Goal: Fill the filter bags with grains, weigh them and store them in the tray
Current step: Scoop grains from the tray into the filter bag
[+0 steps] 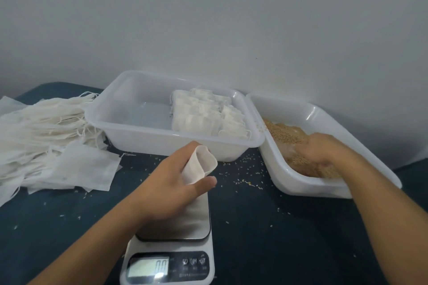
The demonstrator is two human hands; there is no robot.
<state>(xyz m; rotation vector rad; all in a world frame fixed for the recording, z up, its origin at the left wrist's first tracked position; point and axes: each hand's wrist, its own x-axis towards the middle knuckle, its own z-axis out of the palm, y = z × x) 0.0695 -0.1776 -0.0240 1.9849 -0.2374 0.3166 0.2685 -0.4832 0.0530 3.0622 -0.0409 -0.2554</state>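
While the mouth of it gapes upward, held bag: a small white fabric filter bag [201, 164] sits in the grip of the left hand [166, 183], fingers and thumb curled round its lower part, above the far end of the scale platform.
Left hand: clamped on the bag, thumb pointing right beneath it.
Right hand [324, 149]: palm down in the grains, fingers buried and blurred, so whether its grip is apart or closed on grain cannot be told.
Grains: a heap of small tan grains [287, 134] in the translucent white plastic tub [301, 183], which stands tilted at the right.
Filled bags: rows of plump white filter bags [206, 115] lie packed in the right half of the translucent white rectangular plastic tray [139, 132]; its left half shows bare bottom.
Tray position: behind the scale, its right rim touching the grain tub.
Scale: a white digital kitchen scale with a steel platform [185, 222], nearest the person, display lit with zeros.
Spare bags: a loose pile of flat white filter bags with strings [46, 136], left of the tray.
Worktop: a dark blue worktop [289, 238], sprinkled with stray grains between scale and tub.
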